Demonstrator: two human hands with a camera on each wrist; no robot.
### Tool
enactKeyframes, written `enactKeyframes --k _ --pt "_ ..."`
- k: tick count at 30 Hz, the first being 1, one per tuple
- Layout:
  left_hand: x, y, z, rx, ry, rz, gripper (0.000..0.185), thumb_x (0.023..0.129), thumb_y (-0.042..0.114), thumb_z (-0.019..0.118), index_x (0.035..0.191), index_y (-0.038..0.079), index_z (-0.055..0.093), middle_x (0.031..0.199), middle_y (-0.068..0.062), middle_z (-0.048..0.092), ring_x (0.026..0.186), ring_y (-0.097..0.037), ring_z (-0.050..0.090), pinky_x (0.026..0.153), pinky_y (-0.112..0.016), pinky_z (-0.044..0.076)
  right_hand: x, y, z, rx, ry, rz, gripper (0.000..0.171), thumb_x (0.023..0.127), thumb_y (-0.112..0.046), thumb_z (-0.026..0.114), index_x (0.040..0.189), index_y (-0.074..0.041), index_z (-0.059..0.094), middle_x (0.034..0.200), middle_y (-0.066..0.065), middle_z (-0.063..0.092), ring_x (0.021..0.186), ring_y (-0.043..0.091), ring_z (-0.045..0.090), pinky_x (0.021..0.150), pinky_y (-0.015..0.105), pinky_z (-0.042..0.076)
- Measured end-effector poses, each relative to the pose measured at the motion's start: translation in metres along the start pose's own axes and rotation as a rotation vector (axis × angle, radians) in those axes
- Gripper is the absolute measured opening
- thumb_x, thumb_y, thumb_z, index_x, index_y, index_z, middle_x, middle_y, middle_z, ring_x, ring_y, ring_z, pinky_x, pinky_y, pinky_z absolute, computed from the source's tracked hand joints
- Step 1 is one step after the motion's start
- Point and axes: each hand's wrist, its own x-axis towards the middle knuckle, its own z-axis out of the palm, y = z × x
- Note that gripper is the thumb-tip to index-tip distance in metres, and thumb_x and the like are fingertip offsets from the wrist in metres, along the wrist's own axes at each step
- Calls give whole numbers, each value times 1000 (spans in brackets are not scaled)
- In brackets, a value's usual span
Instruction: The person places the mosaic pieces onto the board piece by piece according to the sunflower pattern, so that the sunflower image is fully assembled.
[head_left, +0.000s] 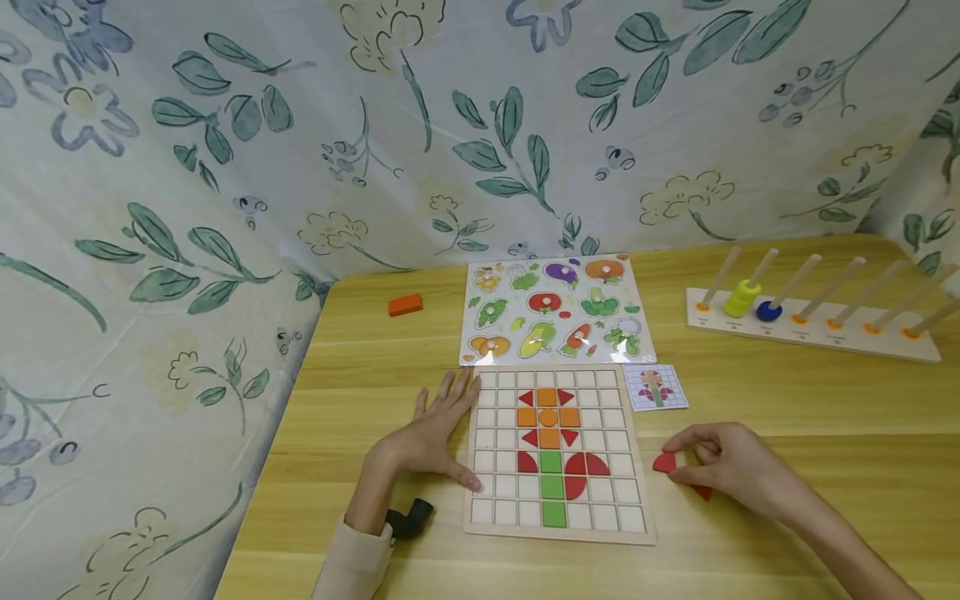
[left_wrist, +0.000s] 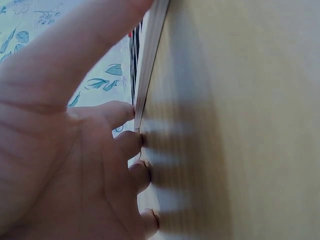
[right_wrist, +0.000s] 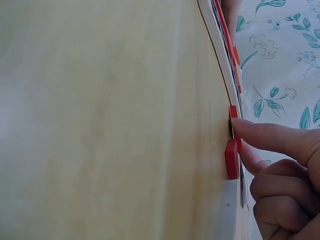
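My left hand [head_left: 431, 437] is spread, its fingertips and thumb at the left edge of the wooden grid board [head_left: 562, 537]. Coloured pieces lie in the grid as a flower: orange squares around an orange circle [head_left: 548, 417], red triangles, green squares [head_left: 552, 487] as a stem, and red quarter circles [head_left: 575, 487] as leaves. Right of the board, my right hand [head_left: 738, 467] pinches a red quarter-circle piece [head_left: 664, 463] between thumb and index finger, low over the table. A second red piece [head_left: 702, 492] lies under that hand, partly hidden; the right wrist view shows a red block [right_wrist: 232, 160] beside the fingertips.
A pattern card [head_left: 656, 387] lies at the board's upper right. Behind the board is a vegetable puzzle [head_left: 517, 325]. At the back right stands a peg rack [head_left: 817, 333] with yellow and blue rings. An orange block [head_left: 406, 305] sits back left; a black object [head_left: 411, 519] is by the left wrist.
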Motion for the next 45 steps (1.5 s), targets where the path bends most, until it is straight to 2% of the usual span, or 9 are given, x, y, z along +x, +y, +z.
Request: enactKeyframes --k 5,11,21,29,36,45 --pt "0 0 0 5 -3 -4 145 67 52 94 168 21 -5 174 -3 -20 161 -30 -21 127 -65 -12 1 -1 0 14 -5 -15 33 85 -25 85 110 -5 75 64 -6 33 55 3 30 49 23 28" --pt "0 1 -1 4 -2 2 145 67 51 94 168 19 -4 174 -5 -20 161 -32 -21 126 -66 -13 2 -6 -2 -12 16 -38 36 86 -32 84 114 -10 77 63 -7 31 56 4 29 49 25 28" --pt "0 2 -1 -5 2 15 144 67 51 95 168 18 -3 174 -6 -19 161 -33 -21 126 -67 -13 9 -31 2 74 -51 -85 33 90 -31 80 115 -10 76 63 -7 31 54 4 28 48 22 28" --pt "-1 0 -1 4 -3 4 144 67 52 94 168 19 -3 174 -6 -19 161 -33 -21 126 -67 -13 26 -67 36 197 -142 -112 32 89 -24 82 114 -5 75 61 -4 33 56 7 29 52 23 29" --pt "-2 -1 0 3 -3 1 144 67 52 94 168 18 -2 174 -6 -19 161 -33 -20 126 -68 -12 40 -98 71 213 -184 -200 25 86 -16 84 107 -3 77 59 -5 32 56 7 28 56 21 31" --pt "-2 1 0 13 0 1 143 67 53 94 168 19 -2 174 -5 -18 161 -33 -19 127 -67 -11 56 -120 107 178 -174 -217 18 84 -13 85 100 -8 80 53 -6 33 49 9 30 48 17 24"
